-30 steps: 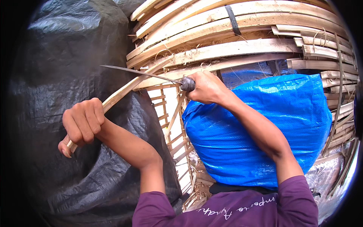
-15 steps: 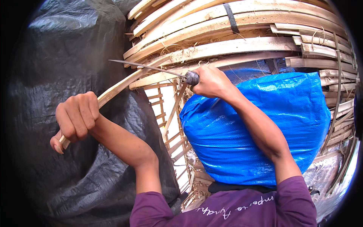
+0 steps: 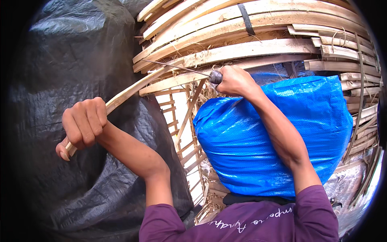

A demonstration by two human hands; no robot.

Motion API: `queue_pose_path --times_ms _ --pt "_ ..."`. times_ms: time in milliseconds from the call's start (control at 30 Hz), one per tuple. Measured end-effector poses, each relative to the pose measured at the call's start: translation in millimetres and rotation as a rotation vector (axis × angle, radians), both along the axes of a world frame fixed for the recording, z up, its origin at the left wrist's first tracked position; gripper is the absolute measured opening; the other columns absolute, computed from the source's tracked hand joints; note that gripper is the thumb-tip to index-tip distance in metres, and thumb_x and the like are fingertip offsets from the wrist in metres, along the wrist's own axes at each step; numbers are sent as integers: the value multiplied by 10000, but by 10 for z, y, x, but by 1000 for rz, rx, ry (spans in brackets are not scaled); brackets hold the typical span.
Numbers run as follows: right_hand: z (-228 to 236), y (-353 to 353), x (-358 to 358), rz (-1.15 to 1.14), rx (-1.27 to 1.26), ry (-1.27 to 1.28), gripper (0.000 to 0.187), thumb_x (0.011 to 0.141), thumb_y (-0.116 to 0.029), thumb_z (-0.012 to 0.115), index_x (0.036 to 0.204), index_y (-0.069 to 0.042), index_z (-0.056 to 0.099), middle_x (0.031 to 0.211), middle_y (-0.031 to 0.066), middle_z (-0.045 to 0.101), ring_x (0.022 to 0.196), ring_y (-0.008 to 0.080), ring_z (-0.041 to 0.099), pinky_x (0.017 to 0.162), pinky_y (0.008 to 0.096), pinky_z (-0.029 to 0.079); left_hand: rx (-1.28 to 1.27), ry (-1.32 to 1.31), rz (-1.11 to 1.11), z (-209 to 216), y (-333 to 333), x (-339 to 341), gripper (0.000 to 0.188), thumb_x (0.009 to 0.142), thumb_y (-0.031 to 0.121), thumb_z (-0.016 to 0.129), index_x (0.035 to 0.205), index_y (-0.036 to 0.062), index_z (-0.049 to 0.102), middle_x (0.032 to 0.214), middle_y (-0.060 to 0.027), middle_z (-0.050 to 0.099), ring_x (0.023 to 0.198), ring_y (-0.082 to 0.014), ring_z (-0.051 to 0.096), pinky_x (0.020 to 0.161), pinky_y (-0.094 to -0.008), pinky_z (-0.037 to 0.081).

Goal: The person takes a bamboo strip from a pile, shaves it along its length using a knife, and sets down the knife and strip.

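Observation:
My left hand (image 3: 84,123) is closed in a fist around the near end of a long pale bamboo strip (image 3: 135,87). From that fist the strip slants up to the right, and its far part reaches the stacked slats. A knife (image 3: 183,68) with a thin, dark blade and a dark, wrapped-looking handle is in my right hand (image 3: 238,82), whose fingers are wrapped round the handle. The blade points left and lies across the far part of the strip; whether its edge touches the wood I cannot tell.
Long bamboo slats (image 3: 225,25) are stacked at the back, with a black band (image 3: 246,19) over them. Black plastic sheeting (image 3: 72,64) covers the left side. Under my right forearm lies a bulging blue tarpaulin (image 3: 250,149). A slatted lattice (image 3: 171,109) and wood shavings show between them.
My right hand and the knife have moved right and slightly up, drawing the blade along toward the strip's far end. My left hand and the strip have shifted slightly right.

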State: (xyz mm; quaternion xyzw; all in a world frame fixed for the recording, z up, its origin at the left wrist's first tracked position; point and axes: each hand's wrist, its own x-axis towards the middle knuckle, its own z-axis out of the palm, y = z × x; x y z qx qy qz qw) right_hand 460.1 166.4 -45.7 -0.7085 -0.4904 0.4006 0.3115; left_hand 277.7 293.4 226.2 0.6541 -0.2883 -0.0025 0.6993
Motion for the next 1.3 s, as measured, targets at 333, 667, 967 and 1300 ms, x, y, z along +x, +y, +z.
queue_pose_path --times_ms 333,667,967,1300 --pt "-108 46 151 -41 -145 -257 306 702 -237 669 913 -23 728 929 227 701 908 358 691 828 440 550 -27 -28 55 -25 15 -75 490 866 335 564 436 180 388 382 90 344 305 7 233 378 -220 88" --pt "-205 12 315 -115 3 106 378 648 -278 697 918 -16 727 845 236 698 788 317 701 736 397 532 -215 -285 938 -131 -31 -757 465 861 399 480 497 162 313 384 44 282 338 -78 183 384 -260 140" --pt "585 -32 338 -249 272 645 247 815 -208 695 706 -99 501 533 -30 449 436 67 417 414 258 340 -165 -809 1669 -170 -854 -1172 439 875 399 386 534 166 239 425 18 221 383 -100 156 407 -265 163" --pt "886 -697 226 -360 352 641 300 807 -171 749 705 -114 472 553 -30 468 429 63 439 398 246 346 95 -989 1170 -486 -2038 -648 506 906 404 421 496 110 376 373 29 289 296 -82 245 366 -241 204"
